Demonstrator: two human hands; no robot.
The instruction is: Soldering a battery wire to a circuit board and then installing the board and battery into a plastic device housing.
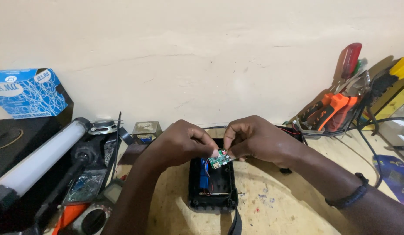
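Note:
A small green circuit board [219, 160] is pinched between both of my hands above an open black plastic case [212, 193] lying on the wooden bench. My left hand [180, 143] grips the board's left end, and my right hand [258, 139] holds its right end with thumb and forefinger. Inside the case sits a blue battery cell [204, 174], joined to the board by thin red and black wires. A dark band circles my right wrist.
A holder of pliers and screwdrivers [341, 104] stands at the back right. A white tube lamp [40, 156], a blue box [27, 91], a speaker driver [101, 126] and a meter [93, 217] crowd the left. A small tin [146, 129] sits by the wall.

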